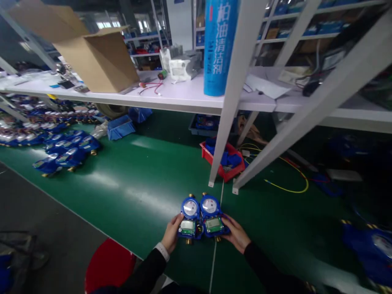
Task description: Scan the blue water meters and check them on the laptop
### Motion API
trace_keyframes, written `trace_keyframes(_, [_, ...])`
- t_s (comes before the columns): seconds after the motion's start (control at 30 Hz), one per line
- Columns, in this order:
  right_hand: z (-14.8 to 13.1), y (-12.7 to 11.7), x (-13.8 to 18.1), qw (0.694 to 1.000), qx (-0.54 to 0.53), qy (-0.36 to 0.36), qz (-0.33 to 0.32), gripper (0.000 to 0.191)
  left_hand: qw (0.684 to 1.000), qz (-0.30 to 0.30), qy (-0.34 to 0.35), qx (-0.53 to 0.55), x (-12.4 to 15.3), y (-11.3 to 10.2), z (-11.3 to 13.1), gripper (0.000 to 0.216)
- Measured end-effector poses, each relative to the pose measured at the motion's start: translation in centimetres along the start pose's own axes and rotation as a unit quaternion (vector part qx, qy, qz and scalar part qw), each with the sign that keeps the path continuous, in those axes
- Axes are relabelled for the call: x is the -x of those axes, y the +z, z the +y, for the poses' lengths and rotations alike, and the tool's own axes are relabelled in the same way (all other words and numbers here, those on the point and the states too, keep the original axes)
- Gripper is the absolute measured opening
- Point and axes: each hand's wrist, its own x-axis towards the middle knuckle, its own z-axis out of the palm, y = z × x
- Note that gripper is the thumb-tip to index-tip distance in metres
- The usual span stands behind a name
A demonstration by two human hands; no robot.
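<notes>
Two blue water meters sit side by side on the green bench surface, each with a round dial, a small green display and brass fittings. My left hand (172,237) grips the left meter (189,217) from its left side, fingers curled round it. My right hand (235,234) holds the right meter (211,214) from the right, fingers wrapped on its body. Both arms wear dark sleeves, with a white cuff on the left.
Many more blue meters (65,153) lie in rows at the far left. A red bin (226,161) and blue bins (120,127) sit under a white shelf (171,98) that carries a cardboard box (98,59) and a blue spray can (219,45). Yellow cable (290,188), red stool (108,265).
</notes>
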Motion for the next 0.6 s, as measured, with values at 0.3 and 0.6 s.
trace_keyframes(0.3, [4.5,19.0,-6.9,0.999,-0.022,-0.011,-0.043,0.065,0.998,0.064,0.010,-0.007,-8.4,-11.6,14.2,0.018])
trace_keyframes(0.6, [3.6,34.3,-15.8,0.998,-0.004,0.017,-0.061,0.046,0.989,0.150,-0.001,-0.017,-16.6,-18.4,26.5,0.018])
